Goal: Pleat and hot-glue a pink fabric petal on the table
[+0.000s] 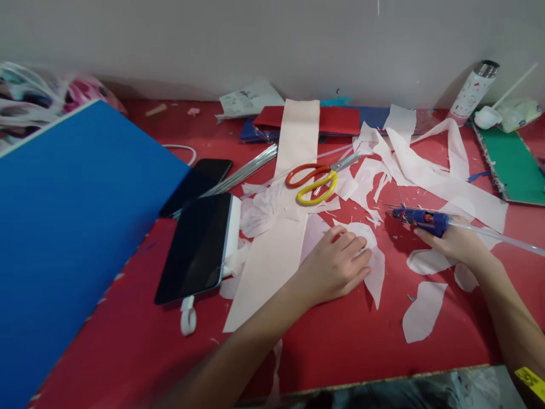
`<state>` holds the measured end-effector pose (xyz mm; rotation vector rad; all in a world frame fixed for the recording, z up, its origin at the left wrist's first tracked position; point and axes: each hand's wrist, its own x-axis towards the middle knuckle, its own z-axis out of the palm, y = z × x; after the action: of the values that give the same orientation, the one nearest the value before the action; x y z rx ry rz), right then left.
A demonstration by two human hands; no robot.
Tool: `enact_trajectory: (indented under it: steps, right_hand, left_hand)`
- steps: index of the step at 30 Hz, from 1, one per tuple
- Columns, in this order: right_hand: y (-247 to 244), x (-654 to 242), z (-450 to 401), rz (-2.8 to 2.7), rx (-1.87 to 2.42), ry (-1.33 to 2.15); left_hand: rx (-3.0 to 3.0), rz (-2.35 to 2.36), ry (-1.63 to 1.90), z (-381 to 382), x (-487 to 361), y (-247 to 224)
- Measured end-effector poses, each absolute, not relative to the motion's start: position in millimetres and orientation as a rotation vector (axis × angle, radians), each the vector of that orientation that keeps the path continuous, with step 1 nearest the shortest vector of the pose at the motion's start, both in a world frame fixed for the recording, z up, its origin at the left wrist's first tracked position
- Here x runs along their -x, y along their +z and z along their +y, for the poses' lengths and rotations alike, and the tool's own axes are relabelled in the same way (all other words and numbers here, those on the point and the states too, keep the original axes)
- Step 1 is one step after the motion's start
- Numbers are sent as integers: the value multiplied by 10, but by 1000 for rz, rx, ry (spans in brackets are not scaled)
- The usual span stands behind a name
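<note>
My right hand [462, 244] is wrapped around a blue hot glue gun [421, 220], its nozzle pointing left. From the back of the gun a long clear glue stick [511, 238] sticks out. My left hand [338, 264] rests low over pale petal-shaped paper pieces [375, 275], fingers curled and the thumb side hidden; whether it pinches one I cannot make out. Under and beside my left forearm lies a long pale paper strip [272, 250]. Scissors [317, 182] with one red and one yellow handle lie partly on that strip. More cut petals [423, 312] lie below the glue gun.
A blue board [80, 227] covers the left side. Near it are a tablet [196, 250], a dark phone [204, 176] and silvery wires [247, 167]. Paper scraps [443, 176] spread across the red table [340, 352]. A bottle [474, 94] and green board [517, 162] stand at right.
</note>
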<state>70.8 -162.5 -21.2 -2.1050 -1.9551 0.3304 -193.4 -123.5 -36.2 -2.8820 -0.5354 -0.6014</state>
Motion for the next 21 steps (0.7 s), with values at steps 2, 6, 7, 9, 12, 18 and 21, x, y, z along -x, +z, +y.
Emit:
enact_trajectory:
  steps: [2,6,7,9,12,18,21]
  right_hand:
    - [-211,-710,-1624,-1963,2096,335]
    - [-234,-728,-1620,-1970,2085,341]
    - [-241,-733,-1620,-1971,2086,341]
    - [-251,-740,-1618,-1973,2089,339]
    - [-247,-737,-1616,-1976,2094,345]
    - [-229,-719,-1623,-1969,2110,329]
    - [-238,-723,-1626,-1963,2108,326]
  left_hand:
    - [2876,-545,-609,-1235,1934,-355]
    - [2873,-541,-614,-1236,1938,-355]
    - [2872,-539,-614,-1236,1939,-357]
    - [2866,-534,-617,-1235,1940,-361]
    - [2854,-508,-632,-1234,1937,-359]
    - [2830,-462,-675,-1240,1936,-357]
    - [2819,-451,-663,-1247,1940,-364]
